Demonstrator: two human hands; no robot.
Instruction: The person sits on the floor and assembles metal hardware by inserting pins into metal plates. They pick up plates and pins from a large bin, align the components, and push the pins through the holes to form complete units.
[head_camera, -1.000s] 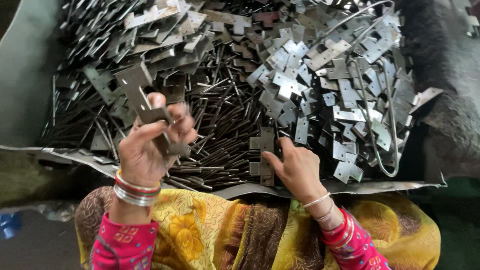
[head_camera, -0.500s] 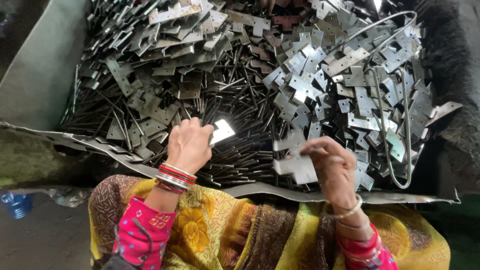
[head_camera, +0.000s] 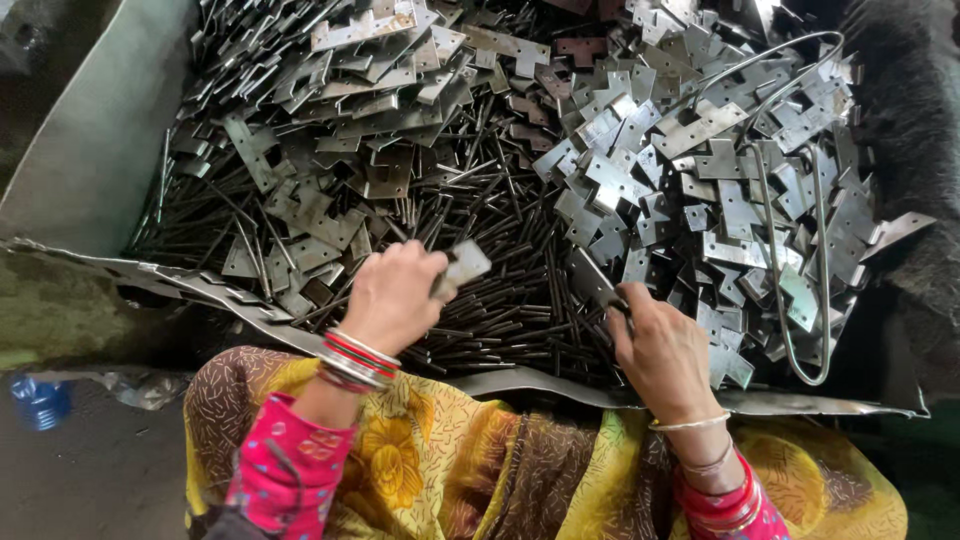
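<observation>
Assembly step judged in hand: plate (head_camera: 463, 265) clamped in left hand (head_camera: 392, 298); right hand (head_camera: 662, 350), at 3 o'clock, pinched on pin (head_camera: 618, 302). Next: alignment needed.

The right hand (head_camera: 662, 352) hides most of its dark metal piece (head_camera: 600, 285).

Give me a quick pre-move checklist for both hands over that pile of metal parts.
1. Left hand holds a plate: ok.
2. Right hand has a grip on a part: cannot tell, fingers curl at the pile's edge.
3. Pins within reach between the hands: ok.
4. Plates within reach of the right hand: ok.
5. Wire loop off both hands: ok.
</observation>
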